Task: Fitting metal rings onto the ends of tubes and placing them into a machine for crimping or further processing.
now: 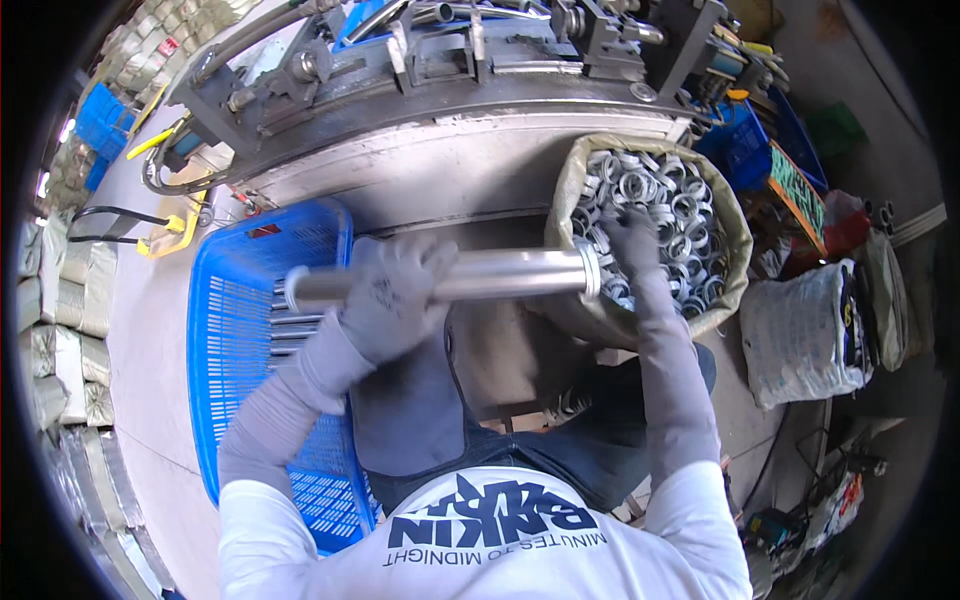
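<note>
My gloved left hand (395,300) is wrapped over a shiny metal tube (500,275), which lies level across the front of me. A pale metal ring (590,271) sits round the tube's right end, and another ring-like collar (293,288) shows at its left end. To the right, my gloved right hand (632,242) reaches into an open sack (738,235) heaped with loose metal rings (690,205). Its fingertips are smeared and partly lost among the rings, so I cannot make out whether they grip one.
A blue plastic basket (205,330) with several metal tubes (290,330) stands at my left. Ahead runs a long metal machine bench (470,105). A white woven bag (805,335) stands right of the sack, near blue bins (745,140). Stacked bundles (75,370) line the far left.
</note>
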